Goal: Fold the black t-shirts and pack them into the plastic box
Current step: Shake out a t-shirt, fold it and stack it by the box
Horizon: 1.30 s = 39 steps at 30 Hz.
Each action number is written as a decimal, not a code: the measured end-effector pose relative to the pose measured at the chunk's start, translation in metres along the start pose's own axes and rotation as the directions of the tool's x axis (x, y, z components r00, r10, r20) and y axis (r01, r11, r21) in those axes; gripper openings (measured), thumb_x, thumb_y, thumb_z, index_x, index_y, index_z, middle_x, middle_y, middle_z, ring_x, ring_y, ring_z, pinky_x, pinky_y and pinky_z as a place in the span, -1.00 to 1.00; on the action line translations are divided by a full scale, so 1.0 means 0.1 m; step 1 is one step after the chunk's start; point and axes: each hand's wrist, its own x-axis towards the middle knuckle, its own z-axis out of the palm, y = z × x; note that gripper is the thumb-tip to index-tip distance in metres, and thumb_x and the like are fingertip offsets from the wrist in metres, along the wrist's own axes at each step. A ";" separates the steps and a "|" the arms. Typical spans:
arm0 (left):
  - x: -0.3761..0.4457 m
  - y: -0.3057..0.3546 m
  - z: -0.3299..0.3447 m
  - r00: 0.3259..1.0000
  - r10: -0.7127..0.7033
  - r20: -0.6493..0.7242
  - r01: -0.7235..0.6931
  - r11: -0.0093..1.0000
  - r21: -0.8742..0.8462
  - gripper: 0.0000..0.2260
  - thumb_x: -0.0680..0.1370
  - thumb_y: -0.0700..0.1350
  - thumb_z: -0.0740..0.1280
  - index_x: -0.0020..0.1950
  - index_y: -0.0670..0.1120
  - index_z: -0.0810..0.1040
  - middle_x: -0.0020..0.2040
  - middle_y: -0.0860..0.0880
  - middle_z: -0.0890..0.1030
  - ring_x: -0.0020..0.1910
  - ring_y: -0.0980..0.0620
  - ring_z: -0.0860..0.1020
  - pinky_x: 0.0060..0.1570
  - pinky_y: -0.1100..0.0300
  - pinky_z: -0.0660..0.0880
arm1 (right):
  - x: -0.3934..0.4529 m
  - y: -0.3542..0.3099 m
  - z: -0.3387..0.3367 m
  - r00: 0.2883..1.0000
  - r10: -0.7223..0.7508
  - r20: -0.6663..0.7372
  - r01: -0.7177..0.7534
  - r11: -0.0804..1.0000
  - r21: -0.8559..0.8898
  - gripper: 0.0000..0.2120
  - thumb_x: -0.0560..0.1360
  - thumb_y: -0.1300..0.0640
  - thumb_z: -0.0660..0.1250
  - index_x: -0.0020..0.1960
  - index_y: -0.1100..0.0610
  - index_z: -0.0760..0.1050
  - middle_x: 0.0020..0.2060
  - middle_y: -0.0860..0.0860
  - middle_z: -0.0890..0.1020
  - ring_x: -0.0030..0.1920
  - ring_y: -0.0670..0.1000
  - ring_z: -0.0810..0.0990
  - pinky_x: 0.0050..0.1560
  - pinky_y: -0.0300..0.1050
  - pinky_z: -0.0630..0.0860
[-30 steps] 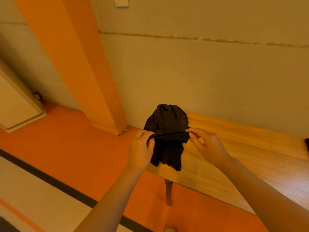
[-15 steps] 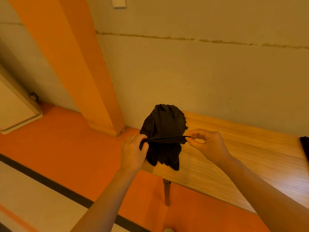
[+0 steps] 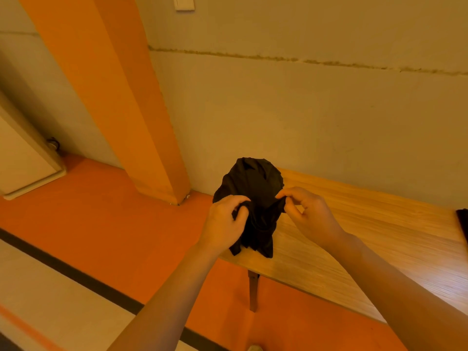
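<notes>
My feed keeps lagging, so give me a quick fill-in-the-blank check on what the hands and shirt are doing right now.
1. Both hands hold a ____ shirt.
2. The shirt is bunched up, not yet ____.
3. The left hand and right hand pinch its ____ edge.
4. It hangs over the corner of a ____ table.

Missing: black; folded; near; wooden

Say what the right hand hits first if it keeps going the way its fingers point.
The right hand points left, pinching the black t-shirt. Past that bunched cloth, it would probably meet the left hand; depth is unclear.
</notes>
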 end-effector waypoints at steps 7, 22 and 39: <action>0.07 0.05 0.08 0.997 0.062 0.044 -0.063 0.998 0.011 -0.82 0.58 -0.12 0.26 0.07 -0.07 0.64 -0.13 0.06 0.61 -0.18 0.16 0.55 -0.21 0.24 0.50 | 0.03 -0.15 0.15 0.981 -0.099 0.164 0.105 0.994 -0.029 -0.68 0.55 0.19 0.30 0.30 0.12 0.51 -0.04 -0.04 0.61 -0.03 -0.19 0.54 0.01 -0.41 0.45; -0.01 -0.11 0.22 0.984 -0.149 -0.100 0.162 0.977 0.138 -0.88 0.50 -0.16 0.37 0.02 -0.05 0.63 -0.13 0.04 0.64 -0.15 0.03 0.60 -0.23 0.15 0.55 | 0.13 -0.22 0.08 0.996 -0.090 -0.005 0.090 0.996 0.022 -0.83 0.52 0.22 0.35 0.08 0.11 0.63 -0.19 0.01 0.65 -0.16 -0.05 0.60 -0.11 -0.21 0.52; 0.14 0.08 0.03 0.993 -0.094 0.066 0.085 0.988 0.127 -0.87 0.57 -0.12 0.34 0.03 -0.03 0.68 -0.20 0.03 0.66 -0.30 0.11 0.56 -0.30 0.17 0.51 | 0.25 -0.16 0.18 0.930 0.075 0.359 -0.055 0.996 -0.066 -0.70 0.53 0.15 0.35 0.26 0.02 0.54 -0.10 -0.03 0.67 -0.10 -0.12 0.60 -0.10 -0.44 0.45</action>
